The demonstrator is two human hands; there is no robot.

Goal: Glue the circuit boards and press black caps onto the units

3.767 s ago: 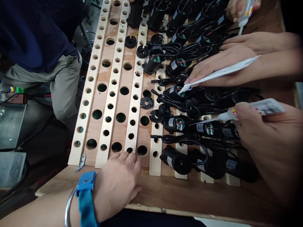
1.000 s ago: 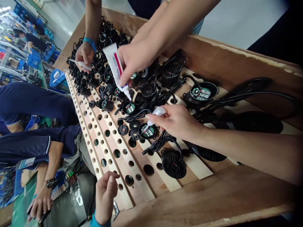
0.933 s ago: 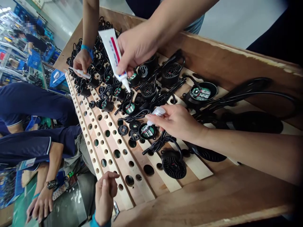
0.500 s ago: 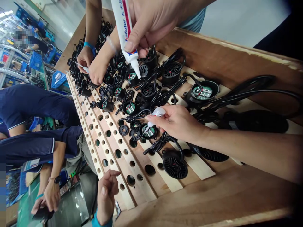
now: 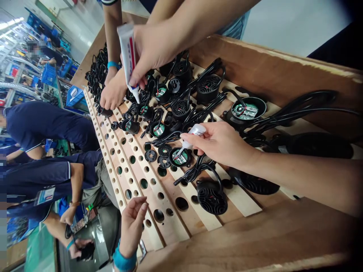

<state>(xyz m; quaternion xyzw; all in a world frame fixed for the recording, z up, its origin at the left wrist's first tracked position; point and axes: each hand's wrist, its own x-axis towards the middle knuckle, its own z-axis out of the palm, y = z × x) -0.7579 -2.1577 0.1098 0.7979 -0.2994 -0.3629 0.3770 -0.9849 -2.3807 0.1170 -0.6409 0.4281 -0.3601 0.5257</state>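
My right hand (image 5: pixel 224 145) enters from the right edge, closed on a small clear glue bottle (image 5: pixel 196 131). The nozzle dips into an open round black housing (image 5: pixel 179 156), where a green circuit board shows. My left hand (image 5: pixel 134 219), with a blue wristband, is over the slatted wood at the bottom. Its fingers are loosely curved and slightly apart, with nothing visible in them. Beside that housing are black ring parts (image 5: pixel 150 155) and coiled cable (image 5: pixel 193 175). A grille-faced housing (image 5: pixel 212 197) lies nearer the bottom.
A co-worker's hand (image 5: pixel 153 47) holds a white tube (image 5: pixel 127 53) near the rack's upper part. Other hands (image 5: pixel 113 92) work beside it. Cabled housings fill the perforated wooden strips (image 5: pixel 181 226) within a wooden box wall (image 5: pixel 283 64). People in dark shirts stand at left.
The co-worker's tube has moved left and away from the camera, over other housings. My left hand has risen slightly in the picture. My right hand still holds the bottle at the same housing.
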